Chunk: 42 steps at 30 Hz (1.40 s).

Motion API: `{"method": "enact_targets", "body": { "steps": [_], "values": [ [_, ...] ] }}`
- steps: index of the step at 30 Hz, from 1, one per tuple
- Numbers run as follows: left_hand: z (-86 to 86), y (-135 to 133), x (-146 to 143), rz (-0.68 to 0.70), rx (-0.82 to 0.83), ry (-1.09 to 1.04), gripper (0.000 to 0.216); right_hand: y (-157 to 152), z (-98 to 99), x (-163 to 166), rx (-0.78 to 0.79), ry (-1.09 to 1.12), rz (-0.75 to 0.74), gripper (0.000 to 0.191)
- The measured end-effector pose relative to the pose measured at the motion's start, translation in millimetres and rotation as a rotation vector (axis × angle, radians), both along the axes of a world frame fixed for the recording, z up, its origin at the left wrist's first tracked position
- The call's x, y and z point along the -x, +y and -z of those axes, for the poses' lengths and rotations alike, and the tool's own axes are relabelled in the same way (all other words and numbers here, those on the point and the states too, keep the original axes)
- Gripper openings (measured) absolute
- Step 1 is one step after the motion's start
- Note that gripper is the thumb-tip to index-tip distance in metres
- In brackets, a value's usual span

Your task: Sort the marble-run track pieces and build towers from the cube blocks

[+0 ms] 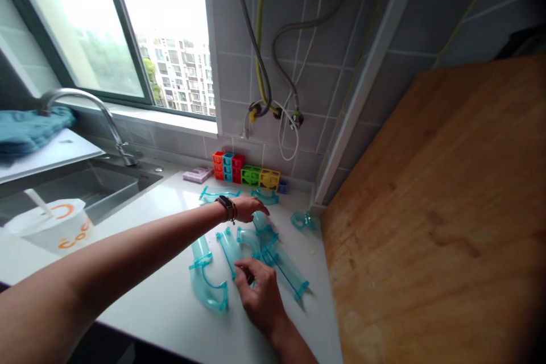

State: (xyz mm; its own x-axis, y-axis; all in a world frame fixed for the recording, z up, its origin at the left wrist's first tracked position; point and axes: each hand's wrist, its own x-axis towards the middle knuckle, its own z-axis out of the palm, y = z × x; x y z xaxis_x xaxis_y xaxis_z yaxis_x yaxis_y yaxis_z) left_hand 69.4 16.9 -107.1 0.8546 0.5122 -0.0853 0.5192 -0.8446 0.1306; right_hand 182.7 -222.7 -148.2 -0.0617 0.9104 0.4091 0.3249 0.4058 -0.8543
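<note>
Several clear teal plastic track tubes [277, 259] lie on the white counter [170, 307]. My left hand [249, 207], with a watch on the wrist, reaches across and closes its fingers on the upper end of one tube [260, 220]. My right hand [258, 290] rests lower down, fingers curled on the near end of a straight tube piece [232, 247]. A curved U-shaped tube [207, 281] lies just left of my right hand. More curved pieces [215, 193] sit behind my left hand.
A row of coloured cube blocks [247, 173] stands against the tiled wall. A sink [85, 182] with faucet [85, 108] is at the left, with a white cup [55, 230] near it. A wooden board [439, 227] fills the right. Hoses hang on the wall.
</note>
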Motion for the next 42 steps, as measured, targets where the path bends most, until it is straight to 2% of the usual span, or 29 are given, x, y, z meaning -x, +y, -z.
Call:
{"method": "enact_targets", "body": {
  "steps": [4,8,12,19,26,28,31,35,39,42],
  "values": [
    [4.3,-0.5,-6.3,-0.039,0.021,0.025,0.08,-0.2,1.0,-0.9,0.031,-0.005,-0.001,0.021],
    [6.5,3.8,-5.1,-0.07,0.039,0.042,0.066,-1.0,-0.1,-1.6,0.064,-0.005,0.002,0.028],
    [5.6,9.5,0.4,-0.08,0.03,0.046,0.06,-2.0,0.2,-1.1,0.075,-0.034,0.004,0.024],
    [7.3,3.6,9.7,-0.027,-0.011,0.042,0.063,-2.1,-0.4,-0.1,0.044,-0.013,-0.02,0.02],
    [0.6,-8.8,7.8,-0.029,-0.003,-0.065,0.082,-2.3,-0.9,-1.6,0.045,-0.022,-0.023,0.019],
    [-4.1,-9.6,8.0,-0.077,0.032,-0.13,0.079,-1.8,0.3,-2.1,0.039,-0.014,-0.021,0.02],
    [-15.1,-9.4,14.7,-0.2,0.099,-0.283,0.057,-0.6,1.7,-2.7,0.027,-0.002,-0.009,0.02],
    [-31.6,-15.2,38.3,-0.392,0.256,-0.58,0.033,0.1,2.3,-2.8,0.009,-0.016,-0.009,0.02],
    [-38.0,-37.2,66.1,-0.551,0.557,-0.919,0.038,-0.9,5.2,-3.9,-0.022,-0.019,0.0,0.019],
    [-35.8,-58.4,78.9,-0.629,0.773,-1.195,0.044,-1.4,6.7,-10.3,-0.119,-0.088,0.061,0.02]
  ]
}}
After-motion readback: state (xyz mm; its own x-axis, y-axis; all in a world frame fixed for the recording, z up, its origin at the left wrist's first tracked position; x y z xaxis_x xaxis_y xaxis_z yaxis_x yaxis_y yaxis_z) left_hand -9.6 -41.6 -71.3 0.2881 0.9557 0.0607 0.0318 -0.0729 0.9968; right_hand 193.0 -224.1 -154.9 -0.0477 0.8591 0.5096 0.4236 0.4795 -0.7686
